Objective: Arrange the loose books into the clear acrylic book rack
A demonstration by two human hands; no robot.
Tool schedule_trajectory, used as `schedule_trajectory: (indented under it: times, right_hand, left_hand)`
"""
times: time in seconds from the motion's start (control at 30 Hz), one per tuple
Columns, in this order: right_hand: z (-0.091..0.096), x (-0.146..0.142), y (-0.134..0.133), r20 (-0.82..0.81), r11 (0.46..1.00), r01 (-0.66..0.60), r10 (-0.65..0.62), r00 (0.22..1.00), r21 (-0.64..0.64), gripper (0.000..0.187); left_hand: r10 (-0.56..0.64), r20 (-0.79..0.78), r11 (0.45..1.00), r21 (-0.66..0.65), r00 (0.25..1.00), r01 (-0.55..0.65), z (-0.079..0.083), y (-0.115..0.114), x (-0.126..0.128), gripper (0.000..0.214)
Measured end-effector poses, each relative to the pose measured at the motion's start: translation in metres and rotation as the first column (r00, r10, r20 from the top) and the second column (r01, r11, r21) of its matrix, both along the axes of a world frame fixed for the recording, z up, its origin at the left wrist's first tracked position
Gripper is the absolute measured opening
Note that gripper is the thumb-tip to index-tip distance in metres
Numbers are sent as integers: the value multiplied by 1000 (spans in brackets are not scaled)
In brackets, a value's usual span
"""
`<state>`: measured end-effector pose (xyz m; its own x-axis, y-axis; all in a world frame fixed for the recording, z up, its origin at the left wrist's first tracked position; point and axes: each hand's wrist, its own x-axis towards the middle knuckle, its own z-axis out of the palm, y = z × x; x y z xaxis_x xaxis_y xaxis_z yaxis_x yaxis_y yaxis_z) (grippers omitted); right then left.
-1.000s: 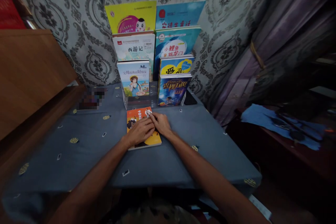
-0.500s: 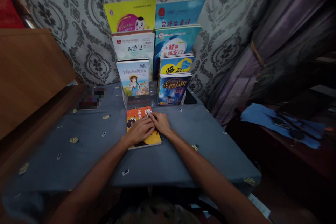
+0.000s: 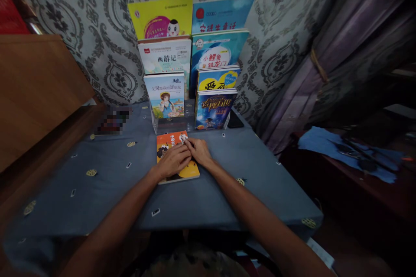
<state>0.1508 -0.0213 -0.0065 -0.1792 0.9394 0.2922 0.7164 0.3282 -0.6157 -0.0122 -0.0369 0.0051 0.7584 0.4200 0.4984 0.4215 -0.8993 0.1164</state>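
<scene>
Pale-grey wall with dark medallion scrollwork (image 3: 120,47): spans 11 to 1 o'clock, behind the table.
Mauve cloth curtain (image 3: 292,91): 2 to 3 o'clock, in folds, gathered by a thin tan tie (image 3: 318,66).
Brown wood-grain panelled furniture (image 3: 35,91): 9 o'clock.
Table under a blue-grey printed cloth (image 3: 110,164): centre, reaching toward 8 and 4 o'clock.
Dark-red flat-topped stand (image 3: 386,201): 3 to 4 o'clock.
Dark brown floor (image 3: 367,255): 4 to 5 o'clock, detail unclear.
Light: dim; deepest shadow, 2 to 5 o'clock.

Looks like home: ornate wallpaper (image 3: 281,58), tied-back curtain (image 3: 292,91), cloth-covered bench (image 3: 107,181), wooden furniture (image 3: 39,91) at left, illustrated children's books (image 3: 167,101) standing upright.
</scene>
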Motion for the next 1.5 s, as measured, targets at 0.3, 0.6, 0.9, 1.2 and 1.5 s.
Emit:
schedule_trajectory:
  times: [0.3, 0.6, 0.9, 1.2, 1.5]
  right_hand:
    - [2, 0, 0, 7, 1000, -1, 1, 1000, -3, 32]
    - [1, 0, 0, 8, 1000, 2, -2, 1000, -2, 32]
    - [2, 0, -1, -4, 1000, -8, 8, 1000, -3, 33]
    - [1, 0, 0, -12, 1000, -13, 13, 1000, -6, 33]
    - [0, 1, 2, -2, 1000, -11, 11, 1000, -7, 32]
  left_hand:
    - [-2, -1, 1000, -9, 1000, 2, 1, -1, 0, 24]
    - [12, -17, 1000, -4, 1000, -12, 2, -1, 0, 24]
    - [7, 3, 1000, -15, 1000, -7, 2, 0, 0, 25]
    - [1, -22, 1000, -28, 1000, -2, 1, 1, -1, 28]
    - [-2, -10, 1000, -29, 1000, 2, 2, 0, 0, 28]
